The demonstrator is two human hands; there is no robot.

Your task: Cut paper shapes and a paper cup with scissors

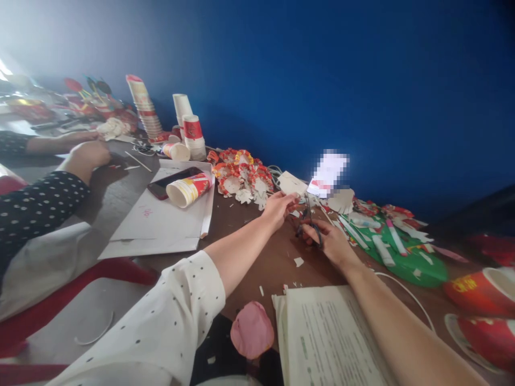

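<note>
My left hand (280, 210) pinches a piece of cream-white paper (292, 183) by its lower edge, holding it above the brown table. In my right hand (328, 238) is a pair of dark-handled scissors (311, 230), with fingers through the loops. The blades point up and away, close to the paper's right side; whether they touch it I cannot tell. Small paper scraps (298, 261) lie on the table below my hands. Just behind the scissors stands a bright, blurred-out phone-like screen (328, 172).
Cut paper-cup flowers (243, 174) pile up left of my hands. A green disc (422, 268) with markers lies right. Printed papers (330, 332) and a pink round piece (252, 329) are nearest me. Stacked cups (147, 110) stand back left, near a co-worker's hands (89, 155).
</note>
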